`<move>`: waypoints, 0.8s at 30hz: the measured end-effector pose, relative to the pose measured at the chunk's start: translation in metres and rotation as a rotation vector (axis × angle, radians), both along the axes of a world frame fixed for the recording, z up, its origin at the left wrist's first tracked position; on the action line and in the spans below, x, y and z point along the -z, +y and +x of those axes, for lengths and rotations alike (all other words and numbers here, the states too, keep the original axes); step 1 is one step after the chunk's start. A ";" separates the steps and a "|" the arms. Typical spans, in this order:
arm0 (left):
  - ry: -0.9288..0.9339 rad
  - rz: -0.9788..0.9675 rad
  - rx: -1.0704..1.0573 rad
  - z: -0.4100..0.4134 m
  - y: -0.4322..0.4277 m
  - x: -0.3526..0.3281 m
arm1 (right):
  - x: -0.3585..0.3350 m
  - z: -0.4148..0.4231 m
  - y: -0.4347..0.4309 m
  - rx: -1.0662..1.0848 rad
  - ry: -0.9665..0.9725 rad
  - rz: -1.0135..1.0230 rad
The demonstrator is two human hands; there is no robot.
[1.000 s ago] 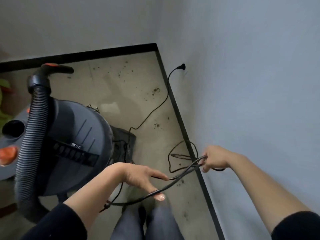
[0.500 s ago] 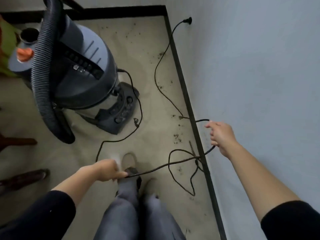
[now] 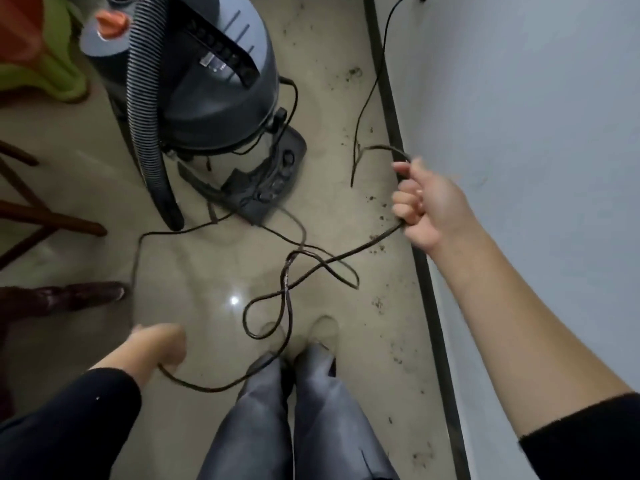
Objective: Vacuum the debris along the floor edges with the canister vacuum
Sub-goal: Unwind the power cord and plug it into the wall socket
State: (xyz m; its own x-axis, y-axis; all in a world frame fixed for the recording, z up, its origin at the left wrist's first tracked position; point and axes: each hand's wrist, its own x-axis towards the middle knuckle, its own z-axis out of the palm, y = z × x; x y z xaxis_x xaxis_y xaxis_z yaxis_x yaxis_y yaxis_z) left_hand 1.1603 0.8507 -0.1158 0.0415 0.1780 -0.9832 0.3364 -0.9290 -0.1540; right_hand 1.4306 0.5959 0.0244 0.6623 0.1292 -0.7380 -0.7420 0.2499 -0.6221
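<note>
The grey canister vacuum (image 3: 214,84) stands on the beige floor at upper left, its ribbed black hose (image 3: 143,109) hanging down its front. The thin black power cord (image 3: 287,289) lies in loose loops in front of my feet and runs up to a wall plug at the top. My right hand (image 3: 422,202) grips the cord beside the black skirting. My left hand (image 3: 162,344), blurred, holds another stretch of the cord low at the left. Dark debris (image 3: 377,244) is scattered along the wall edge.
A black skirting (image 3: 426,271) runs along the grey wall (image 3: 536,133) on the right. Dark wooden chair legs (image 3: 52,220) stand at the left, with a green and orange plastic object (image 3: 41,64) behind them. My grey trouser legs (image 3: 298,417) are at the bottom centre.
The view has tilted down and nearer to the vacuum. My hands have moved further apart, the left one drawn back and low, and the cord now lies in wider loops on the floor.
</note>
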 end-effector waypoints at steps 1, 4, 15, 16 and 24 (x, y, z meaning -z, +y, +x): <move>-0.039 -0.160 -0.256 0.009 -0.010 0.003 | -0.005 -0.012 0.017 -0.029 0.004 0.075; -0.289 -0.557 -0.852 0.047 -0.050 -0.012 | -0.015 -0.038 0.052 -0.086 0.044 0.215; -0.399 -0.693 -1.630 0.042 -0.034 -0.017 | 0.011 -0.041 0.027 -0.668 -0.331 -0.604; -0.434 -0.639 -1.654 0.035 -0.024 -0.014 | 0.020 -0.039 0.019 -0.748 -0.417 -0.777; -0.590 0.114 -0.755 -0.066 0.056 0.004 | 0.053 -0.029 -0.058 -0.725 -0.584 -1.386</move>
